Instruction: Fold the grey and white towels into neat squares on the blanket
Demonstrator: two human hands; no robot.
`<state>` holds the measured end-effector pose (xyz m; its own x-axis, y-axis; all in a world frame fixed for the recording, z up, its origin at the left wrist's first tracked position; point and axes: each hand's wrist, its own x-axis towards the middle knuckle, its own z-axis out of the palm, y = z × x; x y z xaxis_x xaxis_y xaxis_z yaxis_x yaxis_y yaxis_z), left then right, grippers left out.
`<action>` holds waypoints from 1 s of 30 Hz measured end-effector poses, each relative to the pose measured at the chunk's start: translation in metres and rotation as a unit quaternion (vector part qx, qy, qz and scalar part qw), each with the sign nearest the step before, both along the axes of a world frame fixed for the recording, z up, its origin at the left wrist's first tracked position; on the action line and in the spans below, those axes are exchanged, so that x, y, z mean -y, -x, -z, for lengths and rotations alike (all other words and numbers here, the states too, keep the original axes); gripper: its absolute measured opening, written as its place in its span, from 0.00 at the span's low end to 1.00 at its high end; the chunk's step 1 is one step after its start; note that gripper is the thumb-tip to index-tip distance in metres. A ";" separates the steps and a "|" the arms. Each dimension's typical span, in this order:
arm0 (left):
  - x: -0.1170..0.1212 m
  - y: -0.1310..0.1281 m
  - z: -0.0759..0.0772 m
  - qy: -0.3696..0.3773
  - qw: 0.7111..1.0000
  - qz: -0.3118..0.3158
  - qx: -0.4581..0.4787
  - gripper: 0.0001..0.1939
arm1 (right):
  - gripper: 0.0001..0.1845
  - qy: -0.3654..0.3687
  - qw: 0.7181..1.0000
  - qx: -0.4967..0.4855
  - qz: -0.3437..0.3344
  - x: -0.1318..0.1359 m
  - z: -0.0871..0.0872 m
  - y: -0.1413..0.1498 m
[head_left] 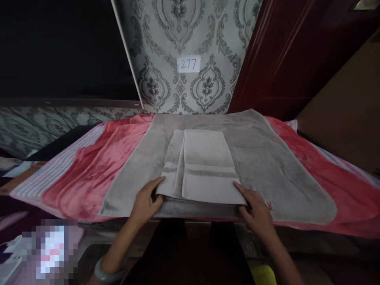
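Nearest the camera, a pale greyish-green, ring-shaped bangle [102, 273] circles the wrist behind the left hand. From there, to the far left of that hand and beyond it, stands a large flat black screen with a thin pale frame [65, 51]. Nearer, left of the same hand, a white cloth with thin pink and blue stripes [38, 180] shows beside a coral-red plush blanket [86, 174], which comes out again right of the right hand.

The left hand [148, 200] has its thumb and fingers closed on the near left corner of a folded pale grey towel [208, 152]. This towel lies between and just beyond both hands, on a large, flat grey plush cloth [267, 158]. A narrow strip shows at its left, then an upright-looking crease running away from the hands, then a broad, fairly smooth panel. Its far part looks fuzzy; a darker grey stripe crosses it, and a flat, lighter band finishes the near edge.

Well beyond the hands, a white paper label reading 277 [189, 63] sits on pale patterned wallpaper [179, 101]. The right hand [255, 209] grips the towel's near right corner, thumb below, forefinger on top. Below it is a bright yellow object [263, 275], mostly cut off; beyond, to its right, rises a glossy dark-red panel [276, 55].
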<state>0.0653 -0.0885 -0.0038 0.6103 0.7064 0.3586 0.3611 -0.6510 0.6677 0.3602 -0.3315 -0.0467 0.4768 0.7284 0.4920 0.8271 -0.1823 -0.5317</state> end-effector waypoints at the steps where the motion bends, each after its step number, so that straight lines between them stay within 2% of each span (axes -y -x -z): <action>1: -0.004 0.003 -0.005 0.043 0.999 0.006 -0.001 0.29 | 0.31 0.000 0.999 -0.034 -0.019 0.006 -0.002 -0.004; 3: -0.013 0.005 -0.014 0.128 0.992 0.002 -0.008 0.31 | 0.30 0.002 0.993 -0.115 -0.035 0.015 -0.005 -0.015; 5: -0.026 0.001 -0.021 0.168 0.985 -0.031 -0.019 0.30 | 0.30 0.002 0.981 -0.194 -0.008 0.017 -0.009 -0.025; 8: -0.047 -0.019 -0.032 0.107 0.988 -0.071 -0.087 0.24 | 0.31 0.012 0.966 -0.251 0.062 -0.001 -0.017 -0.041; 10: -0.058 -0.039 -0.039 0.049 0.983 -0.075 -0.162 0.22 | 0.29 0.041 0.967 -0.233 0.091 -0.022 -0.026 -0.049; 12: -0.066 -0.059 -0.046 0.029 0.971 -0.082 -0.222 0.22 | 0.25 0.083 0.973 -0.187 0.106 -0.046 -0.039 -0.055; 15: -0.070 -0.081 -0.050 0.034 0.962 -0.088 -0.257 0.22 | 0.21 0.151 0.975 -0.118 0.114 -0.078 -0.055 -0.055; 17: -0.071 -0.089 -0.046 0.026 0.962 -0.094 -0.255 0.21 | 0.19 0.177 0.972 -0.091 0.125 -0.092 -0.057 -0.052; 20: -0.071 -0.090 -0.033 0.012 0.970 -0.111 -0.217 0.19 | 0.15 0.164 0.972 -0.077 0.150 -0.101 -0.047 -0.048; 23: -0.071 -0.086 -0.020 0.015 0.982 -0.122 -0.143 0.18 | 0.14 0.098 0.976 -0.094 0.173 -0.101 -0.029 -0.049; 27: -0.073 -0.082 -0.011 0.041 0.987 -0.145 -0.056 0.19 | 0.19 -0.001 0.972 -0.153 0.177 -0.099 -0.012 -0.058; 30: -0.074 -0.082 -0.009 0.043 0.989 -0.136 -0.043 0.20 | 0.23 -0.034 0.970 -0.172 0.169 -0.099 -0.008 -0.061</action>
<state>0.1472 -0.0150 0.0049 0.4196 0.8740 0.2453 0.5729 -0.4645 0.6753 0.4208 -0.2327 -0.0388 0.8270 0.4742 0.3021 0.4976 -0.3671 -0.7859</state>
